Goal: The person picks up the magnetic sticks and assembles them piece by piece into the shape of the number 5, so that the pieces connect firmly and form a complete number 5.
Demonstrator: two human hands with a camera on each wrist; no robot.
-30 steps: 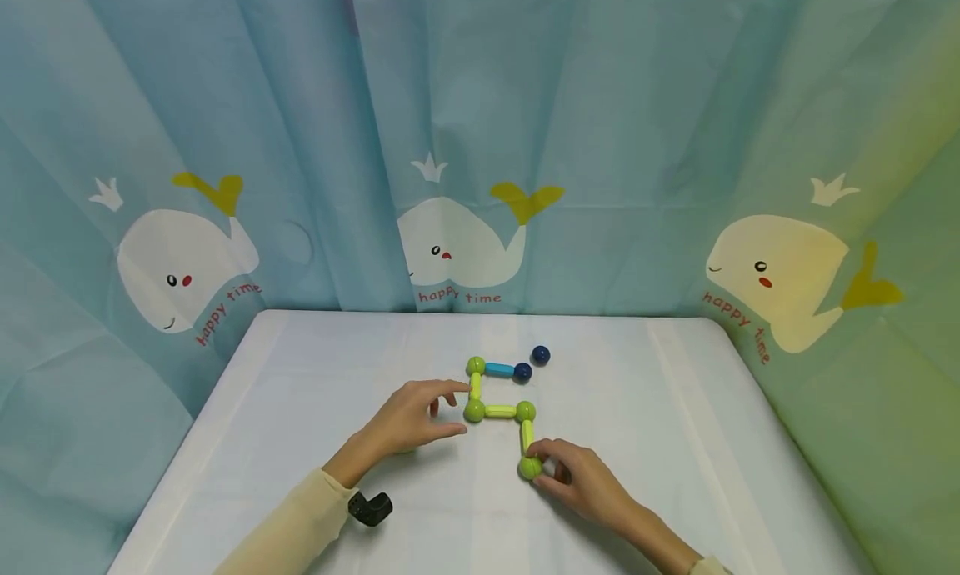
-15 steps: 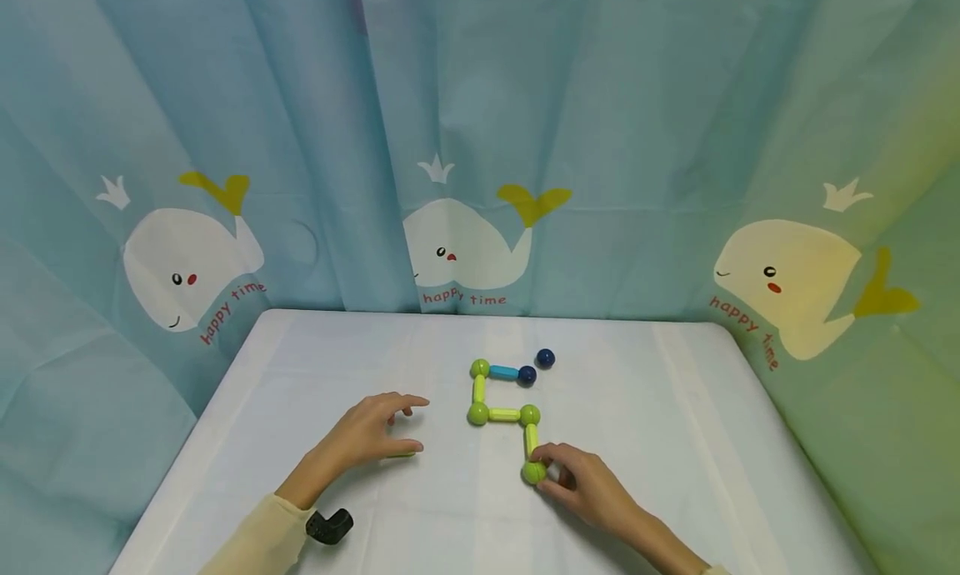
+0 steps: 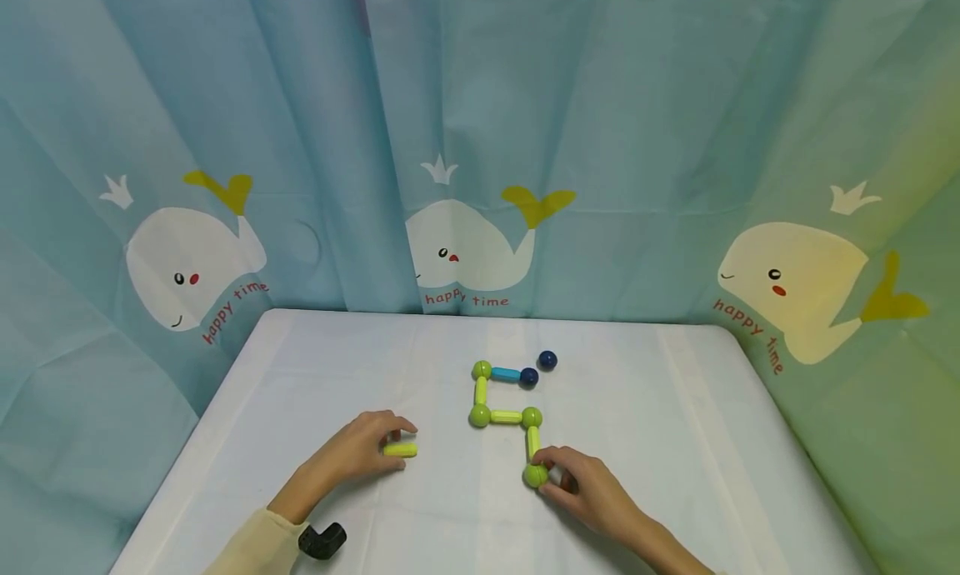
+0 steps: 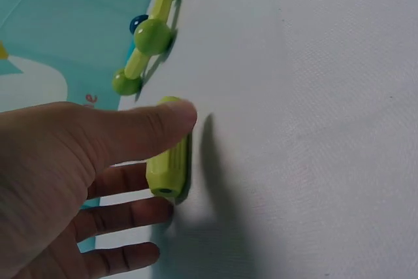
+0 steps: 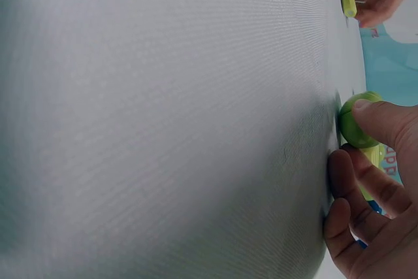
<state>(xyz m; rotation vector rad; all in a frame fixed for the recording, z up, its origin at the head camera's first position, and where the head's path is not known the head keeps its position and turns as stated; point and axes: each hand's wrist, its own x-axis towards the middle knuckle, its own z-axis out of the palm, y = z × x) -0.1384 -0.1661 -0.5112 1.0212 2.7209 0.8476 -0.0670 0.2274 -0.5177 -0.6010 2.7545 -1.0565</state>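
A loose yellow-green magnetic rod (image 3: 400,450) lies on the table between the thumb and fingers of my left hand (image 3: 358,448). In the left wrist view the thumb (image 4: 147,129) passes over the rod, but a firm grip does not show. My right hand (image 3: 588,485) pinches a green ball (image 3: 535,475) between thumb and fingertips. That ball ends a zigzag chain: a yellow-green rod (image 3: 533,443), a green ball (image 3: 532,417), another rod (image 3: 507,417), a corner ball (image 3: 480,416), an upright rod (image 3: 481,391), a top green ball (image 3: 482,370), a blue rod (image 3: 506,375) and a dark blue ball (image 3: 528,378).
A second dark blue ball (image 3: 547,361) lies loose behind the chain's blue end. A black device (image 3: 322,542) is by the left wrist. The white table (image 3: 645,375) backs onto a blue-green curtain (image 3: 637,142) printed with whales.
My left hand has drawn back from the chain's left corner toward the lower left, and its fingers now surround the loose rod. The right hand keeps its hold on the green ball.
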